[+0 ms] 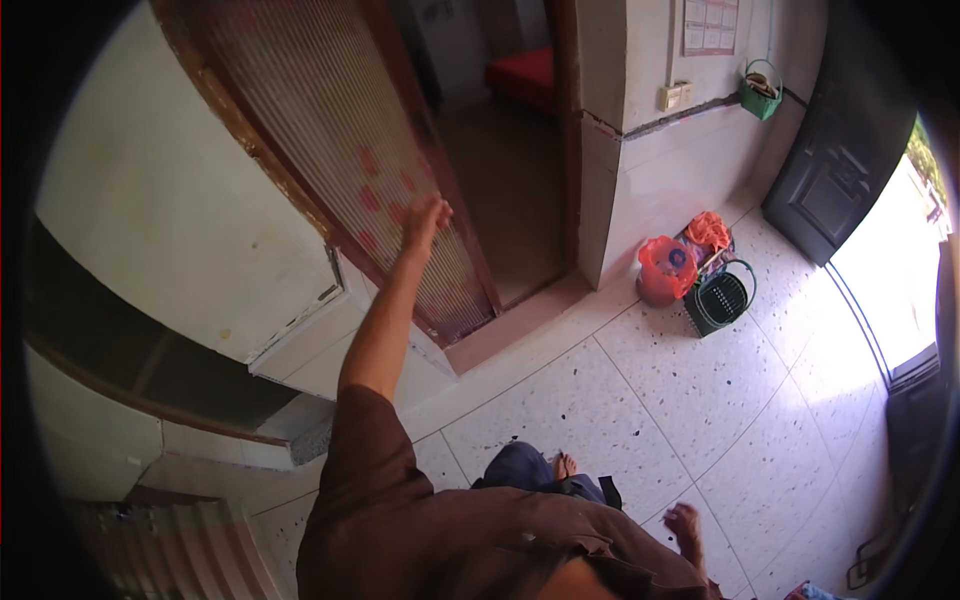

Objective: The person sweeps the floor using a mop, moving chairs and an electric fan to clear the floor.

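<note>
My left arm, in a brown sleeve, stretches forward to a door [330,110] with a ribbed translucent panel, red printed shapes and a worn brown wooden frame. At the door's inner edge my left hand [428,216] is closed, its fingers bent against the brown frame strip; how firmly they grip cannot be made out. Beside the door is a gap into a dim room. Down by my right side hangs my right hand [683,524], fingers curled in, with nothing visible in it. It touches no object.
Near the wall stand a red plastic bucket [662,262] and a dark green basket [722,300], with orange cloth [707,230] behind. A small green basket [760,92] hangs above. The dark entrance door [850,130] at right stands open to bright daylight. A raised sill [525,315] crosses the doorway.
</note>
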